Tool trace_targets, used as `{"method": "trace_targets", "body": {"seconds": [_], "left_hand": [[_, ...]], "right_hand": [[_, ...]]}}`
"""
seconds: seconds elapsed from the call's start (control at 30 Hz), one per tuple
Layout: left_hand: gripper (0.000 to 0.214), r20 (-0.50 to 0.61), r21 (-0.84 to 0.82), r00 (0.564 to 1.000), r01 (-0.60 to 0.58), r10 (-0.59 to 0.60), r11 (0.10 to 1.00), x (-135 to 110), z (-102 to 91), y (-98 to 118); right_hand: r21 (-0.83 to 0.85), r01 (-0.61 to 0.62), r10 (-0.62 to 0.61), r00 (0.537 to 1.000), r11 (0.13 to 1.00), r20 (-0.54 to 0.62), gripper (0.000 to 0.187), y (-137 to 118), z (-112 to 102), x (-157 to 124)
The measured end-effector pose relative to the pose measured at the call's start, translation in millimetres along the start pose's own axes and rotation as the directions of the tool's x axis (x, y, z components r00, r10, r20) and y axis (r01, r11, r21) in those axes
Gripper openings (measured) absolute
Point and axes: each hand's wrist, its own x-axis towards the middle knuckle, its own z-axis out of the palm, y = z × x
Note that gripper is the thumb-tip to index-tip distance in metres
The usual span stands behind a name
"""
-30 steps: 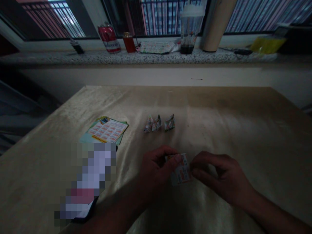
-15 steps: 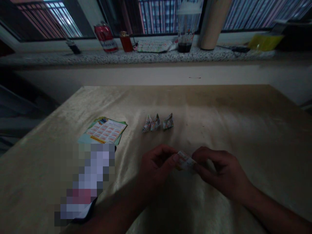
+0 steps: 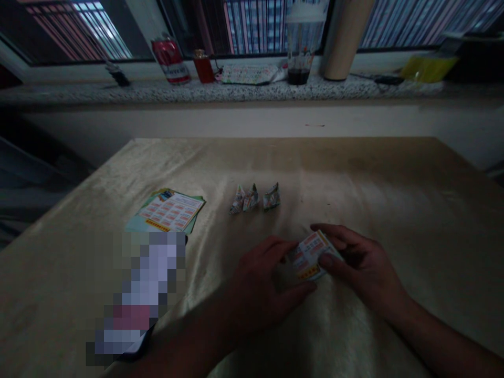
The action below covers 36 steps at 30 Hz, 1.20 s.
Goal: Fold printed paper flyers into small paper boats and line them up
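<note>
A small folded printed paper point(image 3: 309, 257), with a grid of red and blue text and a yellow strip, is between my hands above the table. My right hand point(image 3: 362, 262) pinches its right side, thumb on the front and fingers behind. At its left edge is my left hand point(image 3: 268, 278), open, thumb stretched below the paper and fingertips by its upper left corner. Whether those fingertips press on it is hard to see. Beyond my hands stand three small folded paper pieces point(image 3: 251, 198), two close together and one slightly apart on the right.
Left on the satin-like tablecloth point(image 3: 374, 184) lies a stack of printed sheets point(image 3: 173, 210). A phone point(image 3: 142, 294), its screen blurred out, is near my left forearm. The windowsill behind holds a red can point(image 3: 171, 62), a small red bottle point(image 3: 203, 67) and a clear cup point(image 3: 303, 47) with dark liquid.
The paper has turned to show its printed face more widely. My left thumb has come off it and spread downward, while my right thumb has moved onto its front.
</note>
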Motion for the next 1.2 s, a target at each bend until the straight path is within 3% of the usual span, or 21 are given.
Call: {"method": "trace_targets", "body": {"seconds": [0.07,0.13,0.27,0.4,0.47,0.57,0.63,0.73,0.83,1.0,1.2], "left_hand": [[0.048,0.014,-0.087,0.998,0.067,-0.066,0.994,1,-1.1,0],[0.050,0.036,-0.185,0.991,0.131,-0.127,0.974,2,-2.9,-1],[0.056,0.090,-0.333,0.976,0.219,-0.201,0.917,2,-7.0,-4],[0.049,0.146,-0.390,0.978,0.193,-0.147,0.900,-1,-10.0,-9],[0.053,0.138,-0.314,0.983,0.156,-0.118,0.937,-3,-11.6,-12],[0.067,0.019,-0.009,1.000,-0.008,0.009,1.000,-5,-15.4,-13],[0.068,0.006,0.210,0.985,-0.170,0.173,0.963,-6,-19.2,-11],[0.061,0.134,0.386,0.941,-0.339,0.312,0.858,-5,-24.3,-6],[0.057,0.244,0.449,0.926,-0.372,0.289,0.813,-4,-24.8,-5],[0.029,0.351,0.459,0.893,-0.426,0.281,0.780,0,-19.2,-15],[0.019,0.338,0.435,0.892,-0.431,0.301,0.791,4,-17.7,-15]], "right_hand": [[-0.012,0.022,-0.022,0.999,1.000,0.026,0.057,0,0,-1],[-0.053,0.028,-0.026,0.999,0.998,0.039,0.065,0,0,-1],[-0.075,0.037,-0.030,0.995,0.996,0.098,0.069,-2,0,-2],[-0.116,0.076,-0.065,0.993,0.990,0.101,0.061,-1,-5,-2],[-0.160,0.103,-0.095,0.994,0.982,0.060,0.056,0,-8,-2],[-0.261,0.147,-0.144,0.989,0.954,0.031,0.039,1,-12,0],[-0.363,0.163,-0.152,0.987,0.917,0.060,0.022,1,-14,2],[-0.512,0.192,-0.150,0.981,0.837,0.122,0.018,2,-16,6],[-0.624,0.284,-0.193,0.958,0.728,0.211,0.016,5,-16,10],[-0.784,0.367,-0.217,0.930,0.501,0.296,0.009,10,-15,12],[-0.828,0.325,-0.184,0.945,0.457,0.269,0.012,15,-12,10]]}}
